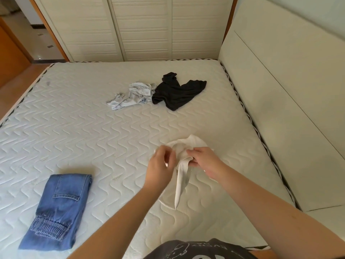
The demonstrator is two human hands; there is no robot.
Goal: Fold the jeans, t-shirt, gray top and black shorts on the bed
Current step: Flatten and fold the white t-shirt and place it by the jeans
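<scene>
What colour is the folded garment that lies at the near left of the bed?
Blue denim: the folded jeans, with a gathered cuff, shown clearly in the head view.

Wide bare stretch of the quilted white mattress (78, 128) runs across the middle and left, open between the near and far items. Near-left corner taken by the folded blue denim jeans (59, 212). Far centre blocked by the crumpled light gray top (130, 95), touching the crumpled black shorts (177, 92) on its right. Right side is walled off by the cream padded headboard (289, 109). Far edge backs onto cream slatted wardrobe doors (145, 28). Strip of wooden floor (18, 75) open along the left edge.
</scene>
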